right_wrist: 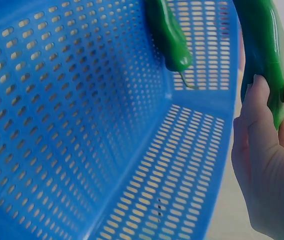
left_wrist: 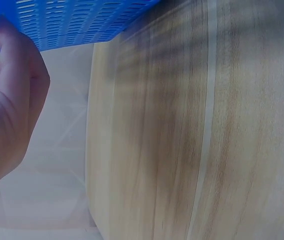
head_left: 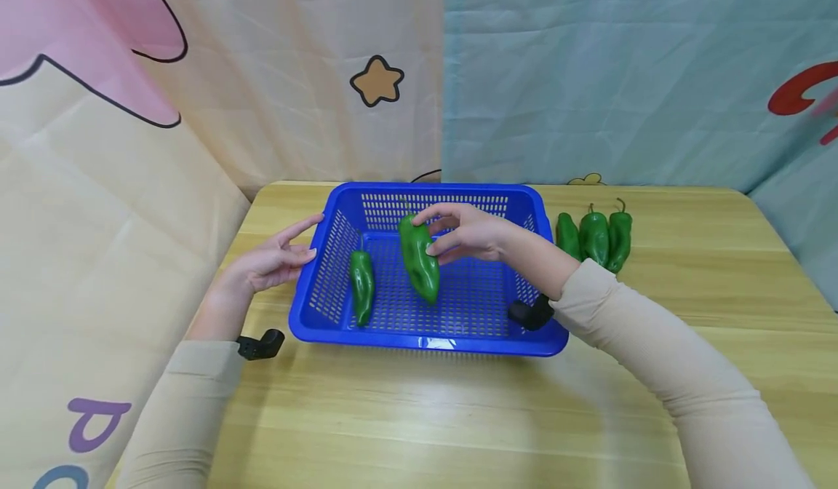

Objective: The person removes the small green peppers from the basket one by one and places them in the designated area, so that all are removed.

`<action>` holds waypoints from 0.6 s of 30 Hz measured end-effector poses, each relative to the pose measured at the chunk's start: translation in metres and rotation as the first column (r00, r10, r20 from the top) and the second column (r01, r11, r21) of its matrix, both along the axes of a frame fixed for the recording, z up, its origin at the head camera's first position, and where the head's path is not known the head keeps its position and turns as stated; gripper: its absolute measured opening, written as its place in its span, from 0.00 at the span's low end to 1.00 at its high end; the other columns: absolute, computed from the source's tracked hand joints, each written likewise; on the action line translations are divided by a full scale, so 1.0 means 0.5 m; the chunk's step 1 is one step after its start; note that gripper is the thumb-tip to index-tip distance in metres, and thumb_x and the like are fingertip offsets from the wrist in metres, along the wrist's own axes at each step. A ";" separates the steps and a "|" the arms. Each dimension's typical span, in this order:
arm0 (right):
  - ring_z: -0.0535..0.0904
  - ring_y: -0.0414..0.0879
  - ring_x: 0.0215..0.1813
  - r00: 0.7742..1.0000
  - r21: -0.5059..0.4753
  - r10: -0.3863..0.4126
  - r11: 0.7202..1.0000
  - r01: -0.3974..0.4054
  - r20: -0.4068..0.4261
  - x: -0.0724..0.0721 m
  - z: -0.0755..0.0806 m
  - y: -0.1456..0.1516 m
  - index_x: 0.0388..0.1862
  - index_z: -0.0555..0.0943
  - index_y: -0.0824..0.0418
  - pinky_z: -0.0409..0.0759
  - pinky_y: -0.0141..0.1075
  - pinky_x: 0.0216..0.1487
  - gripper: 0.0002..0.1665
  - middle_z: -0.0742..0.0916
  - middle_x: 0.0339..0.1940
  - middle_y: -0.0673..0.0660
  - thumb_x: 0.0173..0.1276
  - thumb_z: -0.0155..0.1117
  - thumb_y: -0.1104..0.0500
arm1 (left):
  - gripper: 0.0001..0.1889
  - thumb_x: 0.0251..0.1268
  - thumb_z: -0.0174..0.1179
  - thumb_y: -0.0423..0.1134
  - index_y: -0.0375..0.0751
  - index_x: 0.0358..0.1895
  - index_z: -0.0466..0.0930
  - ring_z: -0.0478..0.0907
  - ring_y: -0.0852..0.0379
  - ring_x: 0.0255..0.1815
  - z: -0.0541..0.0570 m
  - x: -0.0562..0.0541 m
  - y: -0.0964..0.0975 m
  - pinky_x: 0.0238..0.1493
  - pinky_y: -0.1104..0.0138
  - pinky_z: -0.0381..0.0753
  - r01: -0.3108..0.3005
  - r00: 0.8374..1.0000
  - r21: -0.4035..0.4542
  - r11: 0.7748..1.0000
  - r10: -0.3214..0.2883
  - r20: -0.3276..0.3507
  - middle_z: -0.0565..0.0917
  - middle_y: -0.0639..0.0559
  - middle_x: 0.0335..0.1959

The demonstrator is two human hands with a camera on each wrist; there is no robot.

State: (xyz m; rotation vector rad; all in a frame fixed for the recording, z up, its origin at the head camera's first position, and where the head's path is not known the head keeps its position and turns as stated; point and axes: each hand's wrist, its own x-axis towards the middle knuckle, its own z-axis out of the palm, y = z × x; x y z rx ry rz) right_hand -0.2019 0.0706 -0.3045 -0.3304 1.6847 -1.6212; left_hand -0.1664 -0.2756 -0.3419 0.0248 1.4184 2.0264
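Right hand (head_left: 468, 233) pinches pepper (head_left: 419, 260) over blue basket (head_left: 425, 340), grip curled; left hand (head_left: 271, 263), fingers straight, touches basket's rim.

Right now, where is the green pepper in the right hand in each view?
Head: held pepper at centre, above the blue basket, pinched by the right hand.
Left wrist: not in it; only the basket's wall shows.
Right wrist: top right.
Shared landmark: the blue basket.
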 end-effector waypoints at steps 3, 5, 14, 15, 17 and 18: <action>0.80 0.51 0.42 1.000 -0.007 -0.009 1.000 0.009 -0.010 0.003 0.011 0.017 0.60 0.70 0.64 0.82 0.46 0.45 0.30 0.72 0.56 0.67 0.58 0.59 0.78 | 0.41 0.68 0.45 0.22 0.52 0.75 0.33 0.82 0.52 0.36 -0.003 0.000 0.001 0.40 0.64 0.83 0.000 1.000 0.010 1.000 0.000 0.004 0.81 0.41 0.40; 0.80 0.51 0.44 1.000 -0.015 -0.014 1.000 0.013 -0.016 0.004 0.017 0.028 0.60 0.70 0.64 0.81 0.48 0.46 0.30 0.73 0.56 0.66 0.58 0.59 0.78 | 0.41 0.68 0.44 0.21 0.52 0.75 0.33 0.82 0.52 0.36 -0.005 0.001 0.001 0.40 0.64 0.83 0.001 1.000 0.018 1.000 -0.001 0.006 0.81 0.41 0.39; 0.81 0.51 0.43 0.998 -0.037 -0.030 0.999 0.028 -0.060 0.005 0.036 0.069 0.59 0.70 0.62 0.81 0.48 0.46 0.29 0.73 0.56 0.66 0.58 0.59 0.77 | 0.40 0.69 0.43 0.22 0.52 0.75 0.33 0.82 0.53 0.36 -0.005 0.000 0.002 0.39 0.65 0.83 -0.002 1.000 0.024 1.000 0.002 0.006 0.81 0.42 0.39; 0.81 0.51 0.43 0.998 -0.041 -0.032 0.999 0.029 -0.061 0.005 0.038 0.073 0.58 0.70 0.61 0.81 0.47 0.46 0.29 0.72 0.56 0.66 0.58 0.58 0.77 | 0.40 0.69 0.43 0.22 0.52 0.75 0.33 0.82 0.53 0.36 -0.005 -0.001 0.002 0.39 0.65 0.83 -0.001 1.000 0.022 1.000 0.001 0.003 0.81 0.42 0.39; 0.81 0.51 0.44 0.998 -0.054 -0.037 0.998 0.034 -0.059 0.007 0.041 0.081 0.57 0.71 0.60 0.81 0.47 0.46 0.28 0.72 0.56 0.65 0.59 0.57 0.77 | 0.40 0.69 0.43 0.21 0.52 0.75 0.33 0.82 0.53 0.36 -0.005 -0.001 0.002 0.39 0.65 0.83 0.000 1.000 0.022 1.000 0.000 0.003 0.81 0.41 0.39; 0.81 0.51 0.44 0.997 -0.062 -0.037 0.997 0.033 -0.062 0.008 0.043 0.086 0.56 0.71 0.59 0.81 0.47 0.46 0.27 0.72 0.56 0.65 0.59 0.57 0.77 | 0.40 0.69 0.42 0.21 0.52 0.75 0.33 0.82 0.53 0.36 -0.005 -0.001 0.002 0.39 0.65 0.83 0.000 1.000 0.021 1.000 -0.001 0.004 0.81 0.41 0.39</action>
